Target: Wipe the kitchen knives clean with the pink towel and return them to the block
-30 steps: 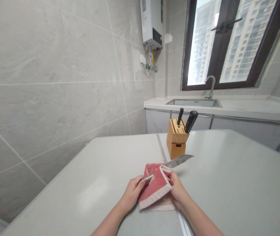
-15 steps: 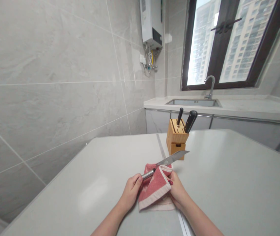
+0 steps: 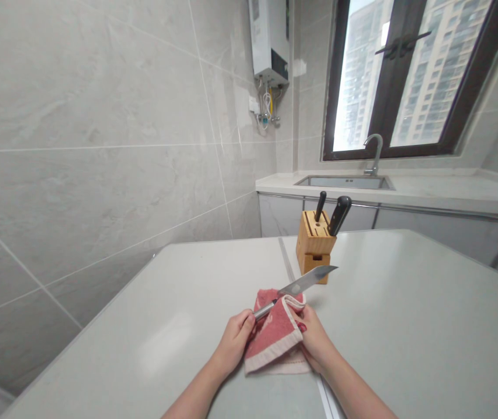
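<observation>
My left hand (image 3: 234,340) is closed around the metal handle of a kitchen knife (image 3: 306,280), whose blade points up and to the right above the table. My right hand (image 3: 312,336) grips a folded pink towel (image 3: 275,337) with a pale border, held against the base of the blade. The towel hangs between both hands, just above the white table (image 3: 179,326).
A wooden knife block (image 3: 314,244) with two black-handled knives (image 3: 339,214) stands just beyond the blade tip. Behind it run a counter with a sink (image 3: 345,182) and tap (image 3: 375,152) under a window. A tiled wall borders the table on the left.
The knife blade has tilted upward and drawn back slightly to the left. Both hands with the towel have shifted a little away from me.
</observation>
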Available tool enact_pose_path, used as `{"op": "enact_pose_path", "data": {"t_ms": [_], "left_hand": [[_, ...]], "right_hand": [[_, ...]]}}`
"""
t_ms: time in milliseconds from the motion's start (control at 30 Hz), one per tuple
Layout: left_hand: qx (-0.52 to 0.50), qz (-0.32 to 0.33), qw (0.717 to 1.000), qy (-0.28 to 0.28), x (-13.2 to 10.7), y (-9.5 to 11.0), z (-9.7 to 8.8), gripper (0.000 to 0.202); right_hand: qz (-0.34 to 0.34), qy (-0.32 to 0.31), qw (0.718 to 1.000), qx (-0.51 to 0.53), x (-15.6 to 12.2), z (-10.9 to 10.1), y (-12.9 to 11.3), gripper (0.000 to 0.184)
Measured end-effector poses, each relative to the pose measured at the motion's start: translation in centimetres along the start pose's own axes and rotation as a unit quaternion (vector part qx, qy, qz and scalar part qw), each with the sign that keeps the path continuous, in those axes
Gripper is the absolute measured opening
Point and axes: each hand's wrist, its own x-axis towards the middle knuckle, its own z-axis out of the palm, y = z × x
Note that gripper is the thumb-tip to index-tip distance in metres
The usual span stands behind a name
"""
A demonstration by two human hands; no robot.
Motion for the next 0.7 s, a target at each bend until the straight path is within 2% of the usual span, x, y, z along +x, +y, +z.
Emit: {"op": "enact_pose_path", "data": {"t_ms": [400, 533, 700], "left_hand": [[0.11, 0.066, 0.992, -0.021, 0.02, 1.07, -0.06, 0.031], [0.111, 0.058, 0.992, -0.013, 0.05, 0.93, -0.02, 0.031], [0.068, 0.031, 0.997, 0.01, -0.02, 0.4, 0.11, 0.035]], "right_hand": [[-0.003, 0.012, 1.0, 0.003, 0.14, -0.02, 0.01, 0.022], [-0.011, 0.026, 1.0, 0.002, 0.22, -0.16, 0.29, 0.022], [-0.02, 0.004, 1.0, 0.013, 0.02, 0.07, -0.04, 0.021]]}}
